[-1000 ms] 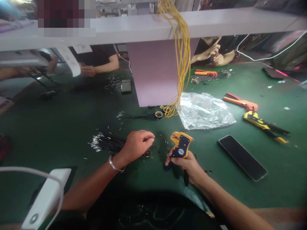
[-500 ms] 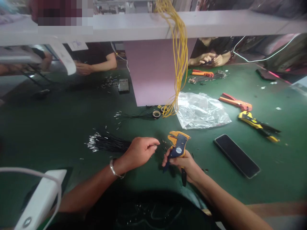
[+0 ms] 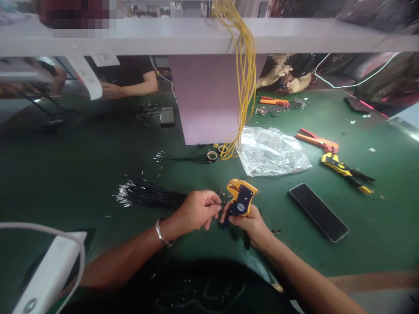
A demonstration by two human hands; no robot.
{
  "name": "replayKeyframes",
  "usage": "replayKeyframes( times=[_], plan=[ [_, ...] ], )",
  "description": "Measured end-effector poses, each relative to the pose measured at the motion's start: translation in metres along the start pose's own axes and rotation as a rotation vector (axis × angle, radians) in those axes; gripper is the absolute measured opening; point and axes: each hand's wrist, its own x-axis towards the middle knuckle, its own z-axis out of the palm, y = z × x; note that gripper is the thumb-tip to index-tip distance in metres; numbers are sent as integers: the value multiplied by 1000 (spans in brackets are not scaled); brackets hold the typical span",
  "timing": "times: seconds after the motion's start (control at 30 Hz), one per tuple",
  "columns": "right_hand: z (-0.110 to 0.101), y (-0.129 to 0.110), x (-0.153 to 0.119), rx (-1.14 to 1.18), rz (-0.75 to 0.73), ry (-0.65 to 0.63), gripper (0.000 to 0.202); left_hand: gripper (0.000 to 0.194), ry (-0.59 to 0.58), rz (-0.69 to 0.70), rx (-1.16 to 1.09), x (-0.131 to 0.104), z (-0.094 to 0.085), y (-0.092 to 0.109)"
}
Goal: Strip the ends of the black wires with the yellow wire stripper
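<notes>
My right hand (image 3: pixel 253 224) is wrapped round the handles of a yellow and dark blue wire stripper (image 3: pixel 241 198), its jaws pointing up and to the left. Just left of it, my left hand (image 3: pixel 199 209) is closed in a pinch, with the thin dark end of a black wire at its fingertips, close to the tool but apart from its jaws. A bundle of black wires (image 3: pixel 153 194) with shiny metal ends lies left of my left hand, which hides its right end. Small cut bits are scattered on the table between my hands.
Right of my hands lie a phone (image 3: pixel 318 212), yellow-black pliers (image 3: pixel 347 172), an orange-red tool (image 3: pixel 317 139) and a clear plastic bag (image 3: pixel 273 150). Yellow wires (image 3: pixel 244 78) hang from the shelf (image 3: pixel 163 37). Tape rolls (image 3: pixel 212 155) sit ahead; a white power strip (image 3: pixel 52 270) is at left. Co-workers sit opposite.
My left hand has moved slightly right, bringing its fingertips closer to the wire stripper. The stripper has tilted a little in my right hand. Across the table, a co-worker's hand has risen.
</notes>
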Motion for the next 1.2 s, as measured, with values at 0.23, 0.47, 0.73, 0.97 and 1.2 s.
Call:
replayKeyframes(
  times=[0.23,0.47,0.73,0.97,1.2],
  plan=[
    [0,-2,-4,-247,-103,114,14,19,-41,-30,-165,-8,6,7],
    [3,3,-6,-377,-156,101,6,23,-106,-40,-180,-11,14,6],
    [2,9,-9,-560,-342,140,5,27,-127,-57,-154,-14,13,10],
    [2,1,-12,-973,-685,214,17,24,-121,13,-63,-16,9,12],
    [2,-5,-15,-1083,-865,193,35,17,-169,91,24,-14,6,2]
  ],
)
